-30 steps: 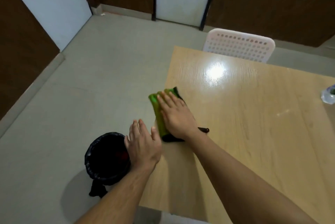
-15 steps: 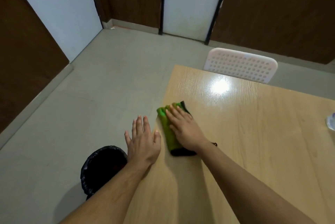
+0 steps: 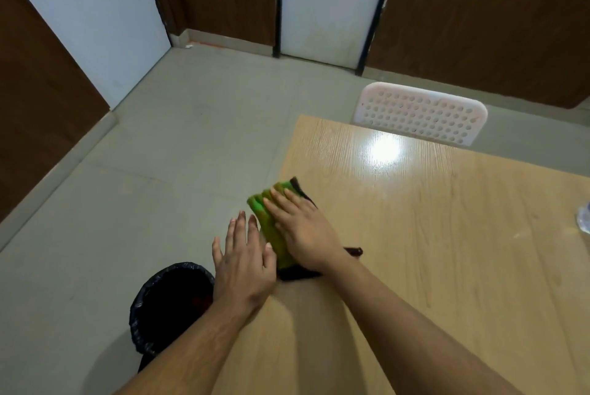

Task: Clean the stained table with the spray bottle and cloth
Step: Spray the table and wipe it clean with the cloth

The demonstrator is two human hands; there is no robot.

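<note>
Cloth is pressed flat at the desk's left edge, frame centre, under the right hand. Left hand is spread, empty, above a bin.

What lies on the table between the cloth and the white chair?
Nothing: the head view shows bare table between cloth and chair, only a light glare.

cloth on table left edge, bin at 7 o'clock, chair at 1 o'clock
</note>
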